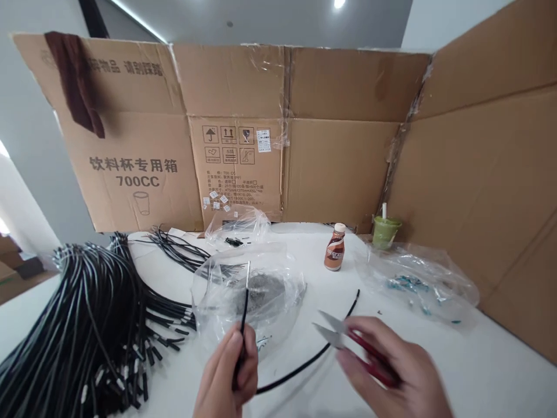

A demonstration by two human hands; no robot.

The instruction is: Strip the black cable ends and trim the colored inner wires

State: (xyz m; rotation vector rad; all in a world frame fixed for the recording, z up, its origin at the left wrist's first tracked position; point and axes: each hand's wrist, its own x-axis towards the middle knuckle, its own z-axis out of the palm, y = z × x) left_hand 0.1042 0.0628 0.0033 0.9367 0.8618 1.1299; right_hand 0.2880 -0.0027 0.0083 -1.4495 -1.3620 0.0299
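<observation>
Closed around a black cable (244,313), my left hand (230,371) holds it upright at the lower middle. The cable's top end is pale and stripped-looking. Its other length curves below and to the right, rising to a dark tip behind the blades. My right hand (395,368) grips red-handled scissors (333,332), whose blades are parted and point left. The blades pass in front of the curved cable; whether they touch it I cannot tell. Behind my left hand lies a clear plastic bag (261,290) with a grey mass of fine pieces in it.
A large bundle of black cables (96,313) covers the table's left side, with more cables (183,252) behind. A brown bottle (335,248), a green cup (386,231) and a plastic bag with blue bits (418,284) stand or lie right. Cardboard walls (343,168) enclose the back and right.
</observation>
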